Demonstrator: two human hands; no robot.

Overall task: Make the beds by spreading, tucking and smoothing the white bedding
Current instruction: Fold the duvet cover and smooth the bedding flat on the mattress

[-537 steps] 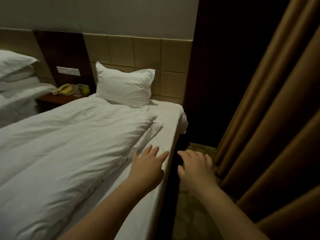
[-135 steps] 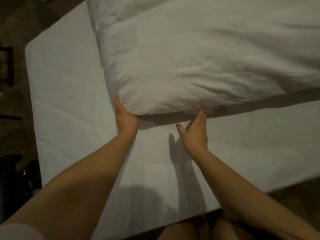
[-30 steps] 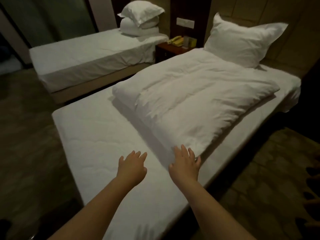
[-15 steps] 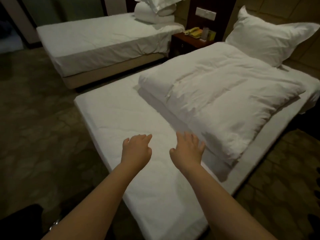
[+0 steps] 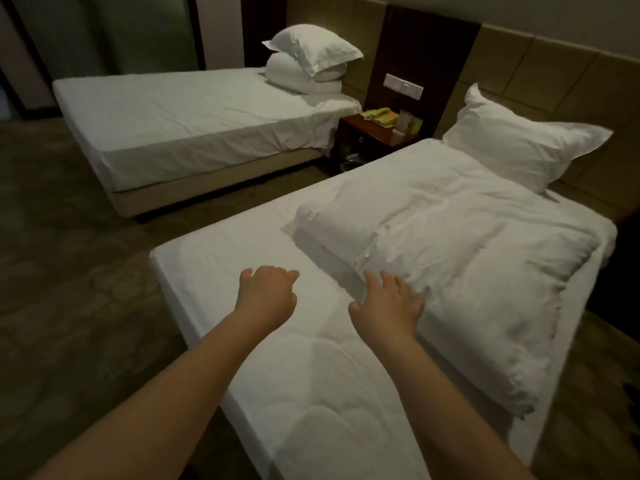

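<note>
The near bed [image 5: 242, 271] has a bare white fitted sheet at its foot end. A folded white duvet [image 5: 467, 258] lies across its upper half, with a white pillow [image 5: 519, 147] against the headboard. My left hand [image 5: 266, 296] hovers over the bare sheet with fingers loosely curled, holding nothing. Spread open, my right hand [image 5: 389, 304] is at the duvet's near folded edge; whether it touches is unclear. The far bed [image 5: 180, 123] carries a smooth white sheet, and stacked pillows [image 5: 311, 60] sit at its head.
A dark wooden nightstand [image 5: 374, 133] with a yellow phone [image 5: 379, 116] stands between the beds. A small bin [image 5: 349, 166] sits on the floor below it. Patterned carpet [image 5: 76, 271] runs between and left of the beds. A padded headboard wall [image 5: 540, 74] backs the beds.
My view has swung left along the foot of the near bed, bringing the far bed fully into sight. Both hands stay raised and empty, the right one now at the duvet's edge.
</note>
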